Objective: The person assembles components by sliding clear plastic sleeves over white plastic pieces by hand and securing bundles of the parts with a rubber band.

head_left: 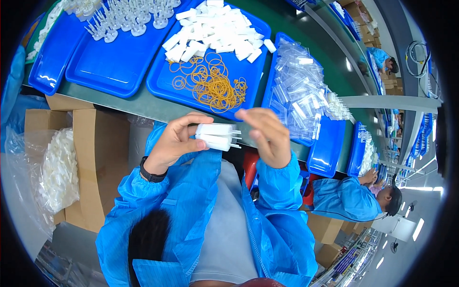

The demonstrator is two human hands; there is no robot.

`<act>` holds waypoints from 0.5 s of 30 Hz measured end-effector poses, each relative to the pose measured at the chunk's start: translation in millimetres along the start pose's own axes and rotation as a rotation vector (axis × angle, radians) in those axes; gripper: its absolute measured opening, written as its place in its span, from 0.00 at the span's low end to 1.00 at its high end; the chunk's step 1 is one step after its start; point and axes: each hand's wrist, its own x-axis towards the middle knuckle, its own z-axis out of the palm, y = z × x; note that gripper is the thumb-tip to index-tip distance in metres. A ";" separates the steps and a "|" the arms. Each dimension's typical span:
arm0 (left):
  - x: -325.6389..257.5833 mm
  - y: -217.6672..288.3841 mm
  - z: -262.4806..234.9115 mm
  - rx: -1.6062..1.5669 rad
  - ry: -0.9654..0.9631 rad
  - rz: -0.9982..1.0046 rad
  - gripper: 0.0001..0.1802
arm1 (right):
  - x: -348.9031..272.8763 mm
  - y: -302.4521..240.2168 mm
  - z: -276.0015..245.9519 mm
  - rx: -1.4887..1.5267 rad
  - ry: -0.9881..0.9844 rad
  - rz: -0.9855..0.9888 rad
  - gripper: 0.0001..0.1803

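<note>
My left hand (173, 139) is closed around a small bundle of white, tube-like pieces (214, 137), held between thumb and fingers. Several thin, pale prongs stick out of its right end. Just right of those prongs, my right hand (270, 136) is raised with fingers stretched out and apart, slightly smeared by motion and holding nothing I can see. Beyond both hands lies a blue tray (158, 88) with loose yellow-brown rubber bands (215, 88) in its near part and a heap of white blocks (215, 31) in its far part.
At the right, another blue tray (268, 91) bears clear plastic sleeves (299, 86). A blue tray (105, 79) at the left carries clear pronged parts (136, 19). Beside me stands a cardboard box (100, 162) with a bag of white pieces (60, 172). A co-worker (346, 196) sits at the right.
</note>
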 end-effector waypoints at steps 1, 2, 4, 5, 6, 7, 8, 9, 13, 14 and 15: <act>-0.8 0.8 -1.0 -0.004 -0.004 -0.001 0.25 | -4.4 4.9 -7.8 -0.080 0.038 0.043 0.19; -1.6 2.6 -1.1 -0.043 0.021 -0.083 0.25 | -8.2 11.6 -18.0 -0.242 0.019 0.077 0.19; -3.2 3.4 -4.9 -0.089 0.049 -0.168 0.25 | -17.9 22.9 -37.2 -0.404 -0.007 0.114 0.19; -3.0 2.6 -8.8 -0.101 0.068 -0.168 0.25 | -22.9 27.5 -44.9 -0.497 -0.079 0.189 0.20; -2.5 1.3 -9.3 -0.104 0.087 -0.165 0.25 | -30.0 32.5 -51.3 -0.587 -0.143 0.259 0.20; -2.2 1.9 -6.8 -0.104 0.086 -0.163 0.25 | -36.2 36.2 -55.5 -0.589 -0.143 0.257 0.20; -1.8 3.1 -3.4 -0.065 0.117 -0.155 0.25 | -42.4 40.1 -58.3 -0.647 -0.167 0.284 0.21; -1.4 3.9 -1.7 -0.024 0.146 -0.149 0.26 | -47.7 43.4 -59.4 -0.705 -0.190 0.314 0.22; -1.2 3.1 -3.0 -0.026 0.148 -0.169 0.27 | -56.2 51.8 -59.3 -0.768 -0.219 0.311 0.20; -0.9 3.2 -4.0 -0.063 0.127 -0.172 0.25 | -55.6 52.0 -60.0 -0.746 -0.233 0.341 0.19; -1.4 3.1 -4.9 -0.099 0.107 -0.175 0.23 | -55.1 52.1 -59.9 -0.722 -0.249 0.371 0.18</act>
